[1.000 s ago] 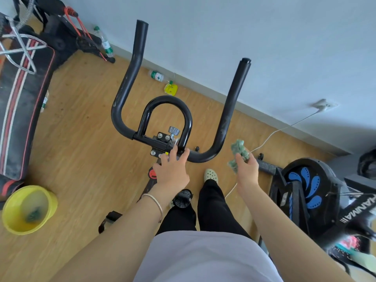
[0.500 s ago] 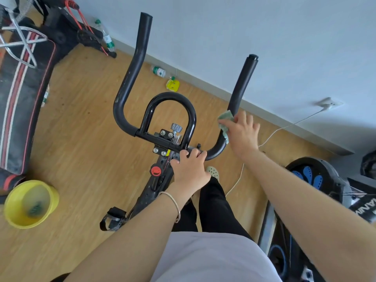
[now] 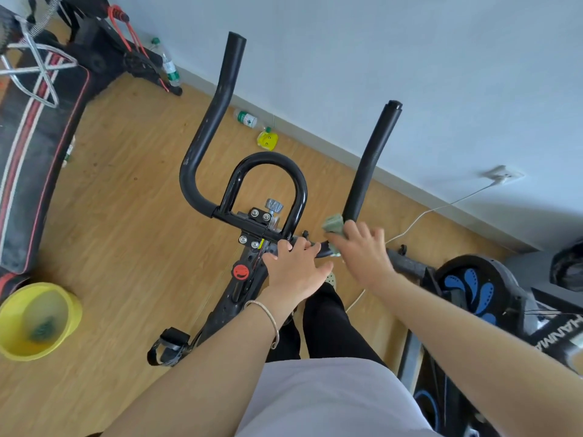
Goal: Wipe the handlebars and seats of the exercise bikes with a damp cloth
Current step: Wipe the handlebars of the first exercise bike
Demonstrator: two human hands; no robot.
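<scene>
Black handlebars [image 3: 206, 143] of an exercise bike rise in front of me, with two long horns and a small inner loop [image 3: 296, 181]. My left hand [image 3: 295, 268] grips the cross bar just right of the stem clamp. My right hand [image 3: 362, 250] presses a crumpled green cloth [image 3: 333, 223] around the bend at the base of the right horn [image 3: 372, 159]. The bike's seat is hidden from view.
A yellow basin [image 3: 71, 313] with water and a dark rag stands on the wooden floor at the left. A black bench lies at the far left. A second bike with a blue-patterned flywheel [image 3: 473, 288] stands at the right. Bottles and a white cable lie along the wall.
My right hand with the cloth went up onto the right horn, then slid down to its lower bend. My left hand shifted right along the cross bar and closed on it.
</scene>
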